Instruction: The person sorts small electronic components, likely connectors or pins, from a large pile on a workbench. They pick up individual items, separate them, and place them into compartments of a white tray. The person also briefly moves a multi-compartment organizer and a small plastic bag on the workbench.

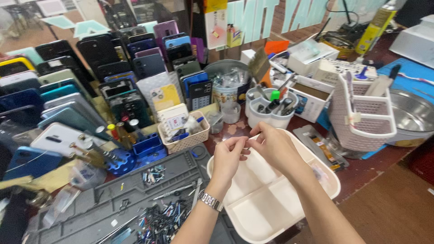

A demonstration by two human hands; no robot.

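Tray [253, 212] directly beneath | left hand [227, 156], right hand [271, 144] equally near | fingers pinched fingertip-to-fingertip; anything held too small to tell

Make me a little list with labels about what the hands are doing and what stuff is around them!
Left hand: left hand, silver wristwatch on the wrist, fingertips pinched together
Right hand: right hand, fingertips meeting the left hand's
Held item: too small to tell
Below the hands: cream plastic tray with compartments
Left of tray: grey work mat strewn with small tools
Behind: beige woven basket, white tool cup
Far left: rows of upright phones
Right: pink perforated plastic caddy, steel bowl
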